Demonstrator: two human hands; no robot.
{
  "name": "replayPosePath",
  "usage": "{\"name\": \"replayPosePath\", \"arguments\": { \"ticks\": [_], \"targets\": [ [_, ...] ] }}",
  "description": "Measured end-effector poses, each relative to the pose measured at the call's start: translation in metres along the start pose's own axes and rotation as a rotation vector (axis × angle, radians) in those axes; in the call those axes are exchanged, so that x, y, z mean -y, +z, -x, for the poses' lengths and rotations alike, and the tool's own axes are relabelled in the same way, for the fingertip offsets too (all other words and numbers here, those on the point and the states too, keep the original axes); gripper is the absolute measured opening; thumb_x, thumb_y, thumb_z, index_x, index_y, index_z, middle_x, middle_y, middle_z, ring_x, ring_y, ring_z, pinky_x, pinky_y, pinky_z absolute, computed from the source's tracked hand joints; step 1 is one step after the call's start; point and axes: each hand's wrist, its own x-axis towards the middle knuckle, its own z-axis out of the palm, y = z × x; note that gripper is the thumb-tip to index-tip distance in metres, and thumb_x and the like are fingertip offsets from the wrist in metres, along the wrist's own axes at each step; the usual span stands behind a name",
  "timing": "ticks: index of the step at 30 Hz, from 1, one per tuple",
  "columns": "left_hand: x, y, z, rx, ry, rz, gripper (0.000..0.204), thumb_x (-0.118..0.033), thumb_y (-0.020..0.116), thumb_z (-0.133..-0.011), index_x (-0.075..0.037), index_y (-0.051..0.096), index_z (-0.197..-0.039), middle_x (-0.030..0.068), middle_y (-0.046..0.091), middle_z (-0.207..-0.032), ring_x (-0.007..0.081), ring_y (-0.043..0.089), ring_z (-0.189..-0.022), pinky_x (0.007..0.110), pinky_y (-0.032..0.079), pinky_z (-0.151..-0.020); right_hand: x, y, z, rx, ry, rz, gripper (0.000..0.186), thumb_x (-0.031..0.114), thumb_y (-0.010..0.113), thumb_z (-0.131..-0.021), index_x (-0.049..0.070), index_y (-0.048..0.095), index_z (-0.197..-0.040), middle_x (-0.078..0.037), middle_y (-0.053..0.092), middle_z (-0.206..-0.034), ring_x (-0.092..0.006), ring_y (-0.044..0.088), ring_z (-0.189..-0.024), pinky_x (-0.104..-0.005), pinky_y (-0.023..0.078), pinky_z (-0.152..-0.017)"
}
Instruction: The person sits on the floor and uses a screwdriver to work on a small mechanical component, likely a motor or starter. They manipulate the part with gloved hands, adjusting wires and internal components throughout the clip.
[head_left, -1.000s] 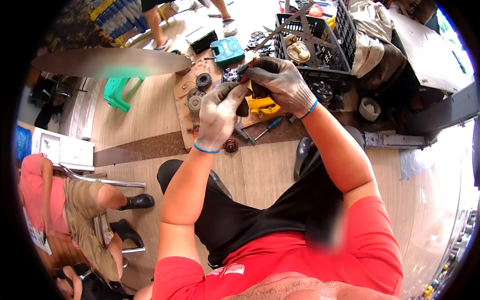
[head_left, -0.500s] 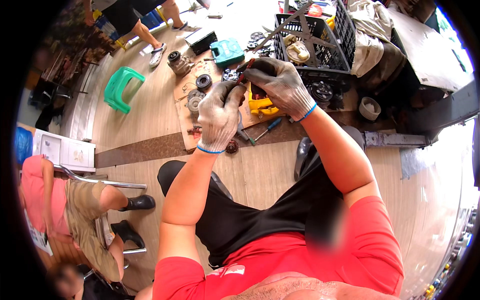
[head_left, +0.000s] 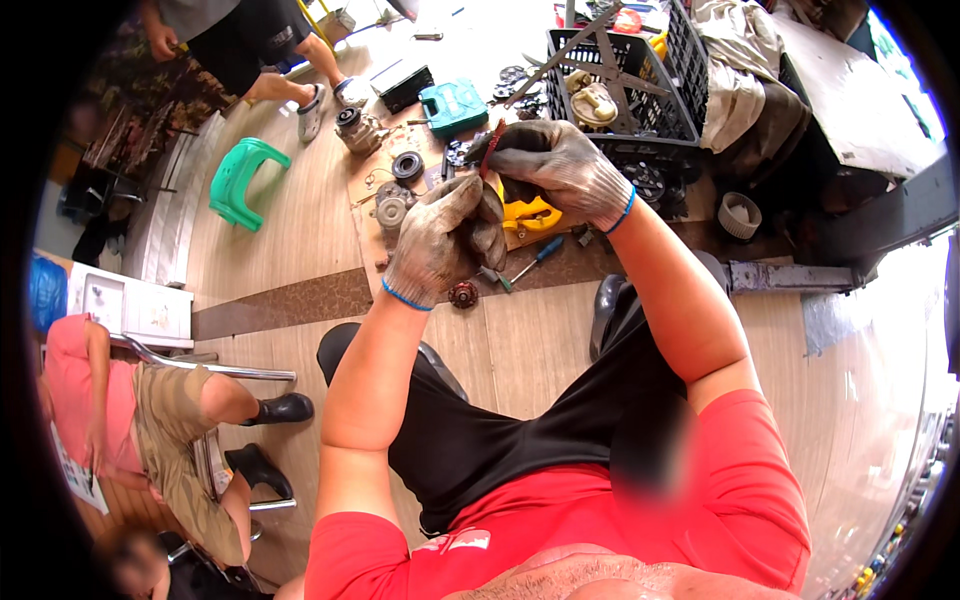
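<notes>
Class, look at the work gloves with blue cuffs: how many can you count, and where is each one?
2: one on the person's left hand, the other on the right hand, beside a thin red piece. More could be hidden from view.

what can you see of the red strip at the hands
The red strip looks thin, narrow and dark red; its material is unclear. It slants, upper end leaning right. The gloved right hand seems to hold it, and its lower end comes down by the left hand; whether that touches it, I cannot tell.
</notes>
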Motion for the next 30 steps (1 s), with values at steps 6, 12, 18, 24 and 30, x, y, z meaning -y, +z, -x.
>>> {"name": "replayPosePath", "arguments": {
  "ticks": [6,12,18,24,30],
  "targets": [
    [-0.004,0.005,0.0,-0.141,-0.04,-0.083,0.039,-0.04,0.06,-0.101,-0.004,0.06,-0.085,0.004,0.055,-0.062,0.021,0.055,-0.052,0.035,0.046,-0.052,0.005,0.006,0.002,-0.002,0.124,-0.042,0.02,0.014,0.071,-0.094,-0.003,0.071,-0.103,-0.005,0.069,-0.087,-0.0075,0.06,-0.075,-0.0235,0.05,-0.066],
    [0.0,0.016,-0.003,-0.448,0.31,-0.833,0.025,-0.022,0.068,-0.095,0.003,0.071,-0.099,0.0076,0.07,-0.08,0.011,0.063,-0.071,0.027,0.051,-0.068,-0.002,0.014,0.001,-0.151,-0.061,0.212,0.024,0.016,0.073,-0.093,-0.003,0.071,-0.106,-0.008,0.072,-0.091,-0.0094,0.062,-0.076,-0.0259,0.052,-0.071],
    [0.001,0.016,-0.002,-0.444,0.435,-1.181,0.025,-0.022,0.067,-0.094,0.001,0.072,-0.1,0.0193,0.07,-0.084,0.0284,0.07,-0.077,0.036,0.053,-0.072,-0.005,0.016,0.002,-0.229,-0.1,0.193,0.022,0.017,0.073,-0.093,-0.001,0.072,-0.106,-0.006,0.073,-0.088,-0.0095,0.062,-0.077,-0.026,0.053,-0.072],
    [0.0,0.004,0.0,-0.169,0.186,-0.493,0.026,-0.026,0.059,-0.102,0.0,0.062,-0.097,0.0071,0.06,-0.076,0.0221,0.06,-0.069,0.034,0.049,-0.064,0.01,0.004,0.006,-0.114,0.052,-0.084,0.015,0.011,0.072,-0.094,0.001,0.072,-0.105,0.002,0.068,-0.085,-0.0035,0.057,-0.072,-0.0206,0.048,-0.065],
    [0.013,-0.001,0.001,0.101,-0.042,0.126,0.024,-0.027,0.061,-0.1,-0.004,0.057,-0.093,0.0082,0.054,-0.07,0.027,0.059,-0.062,0.038,0.048,-0.056,0.013,0.0,0.011,-0.062,0.109,-0.089,0.015,0.012,0.073,-0.092,0.001,0.072,-0.103,0.001,0.069,-0.087,-0.0036,0.059,-0.076,-0.02,0.05,-0.069]
  ]
}}
